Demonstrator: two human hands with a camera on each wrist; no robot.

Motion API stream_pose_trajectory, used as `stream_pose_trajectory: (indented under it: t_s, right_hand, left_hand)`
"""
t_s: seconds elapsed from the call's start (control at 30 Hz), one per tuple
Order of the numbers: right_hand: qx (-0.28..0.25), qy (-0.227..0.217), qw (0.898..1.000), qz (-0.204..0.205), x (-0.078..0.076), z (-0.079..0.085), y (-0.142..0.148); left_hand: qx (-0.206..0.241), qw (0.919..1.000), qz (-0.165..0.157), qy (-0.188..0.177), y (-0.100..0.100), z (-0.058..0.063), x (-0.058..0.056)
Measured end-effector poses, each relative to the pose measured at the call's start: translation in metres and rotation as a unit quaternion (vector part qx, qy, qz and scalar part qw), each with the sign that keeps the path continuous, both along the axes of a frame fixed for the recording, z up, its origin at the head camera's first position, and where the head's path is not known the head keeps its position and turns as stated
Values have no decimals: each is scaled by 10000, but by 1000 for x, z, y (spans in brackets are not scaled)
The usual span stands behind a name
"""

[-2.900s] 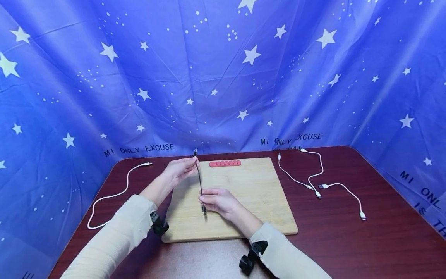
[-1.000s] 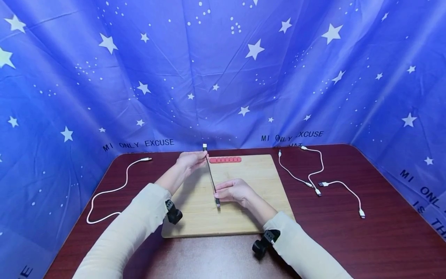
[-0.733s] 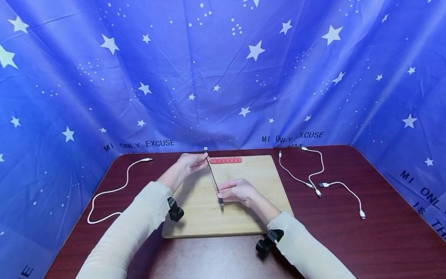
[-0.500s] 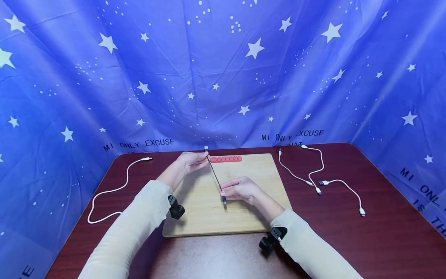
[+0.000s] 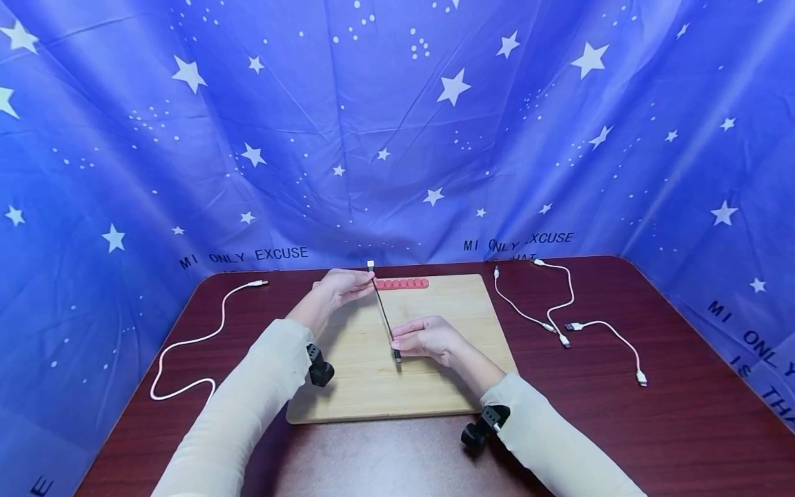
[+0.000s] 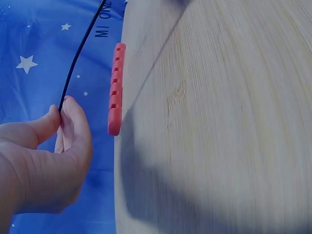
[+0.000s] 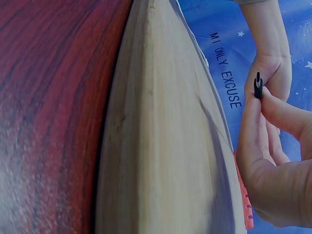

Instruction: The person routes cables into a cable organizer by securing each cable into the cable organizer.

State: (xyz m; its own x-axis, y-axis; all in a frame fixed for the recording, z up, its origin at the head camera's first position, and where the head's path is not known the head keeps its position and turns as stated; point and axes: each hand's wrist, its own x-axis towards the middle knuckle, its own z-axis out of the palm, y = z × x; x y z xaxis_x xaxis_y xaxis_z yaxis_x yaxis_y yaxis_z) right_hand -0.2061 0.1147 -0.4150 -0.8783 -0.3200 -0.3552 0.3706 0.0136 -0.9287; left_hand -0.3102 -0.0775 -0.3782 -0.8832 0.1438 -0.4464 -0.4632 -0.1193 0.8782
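Observation:
A short black charging cable (image 5: 384, 312) is stretched between my two hands, above the wooden board. My left hand (image 5: 344, 287) pinches its far end just below a plug with a pale metal tip (image 5: 370, 265). Near the other end, my right hand (image 5: 428, 339) pinches the cable by its small black plug (image 7: 258, 88), which points out past the fingertips in the right wrist view. Thumb and forefinger of the left hand (image 6: 53, 151) meet on the cord in the left wrist view. Close to the left hand, a red slotted cable holder (image 5: 402, 284) lies along the board's far edge.
The light wooden board (image 5: 348, 393) lies on a dark red table (image 5: 590, 428). One white cable (image 5: 186, 342) curves on the left. On the right lie more white cables, among them one with a dark plug (image 5: 611, 324). A blue starry curtain (image 5: 397, 138) surrounds the table.
Over the last three seconds both hands have moved right with the black cable, and the right hand slightly away from me. In the last half second they have barely moved.

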Motion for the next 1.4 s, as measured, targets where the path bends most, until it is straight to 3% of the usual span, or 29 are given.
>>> stream_pose_trajectory:
  t_s: [0.2,0.33,0.47,0.53,0.63,0.7,0.77,0.93,1.0,1.23,1.4]
  right_hand:
    - [-44,20,9997,-221,-1,1,-3]
    - [-170,-17,9989,-425,-1,3,-7]
    - [-224,-39,9982,-559,-5,4,-10]
    - [-224,-39,9979,-613,-7,4,-11]
    - [-86,41,9985,-533,-10,3,-11]
    - [46,79,9988,-475,-11,3,-10]
    - [204,127,9987,-438,-11,1,-9]
    - [337,164,9975,-607,-10,-2,-11]
    - [356,183,9966,-716,-11,-2,-13]
    - [443,287,9926,-1095,-17,-3,-17]
    - [557,401,9914,-1118,-18,-5,-19]
  left_hand:
    - [296,9993,-149,-155,5,2,-5]
    - [121,9991,-358,-200,7,4,-16]
    - [37,9988,-374,-311,7,-7,-39]
    - [243,9975,-501,-426,3,-18,-56]
    - [273,9956,-560,-706,3,-25,-67]
    - [183,9945,-610,-832,4,-24,-66]
    - [30,9942,-628,-874,5,-17,-57]
    - [62,9949,-829,-577,5,-10,-43]
    - [0,9964,-742,-416,8,-11,-42]
    - [-152,9986,-502,2,11,-23,-52]
    - [-418,9981,-439,118,13,-27,-57]
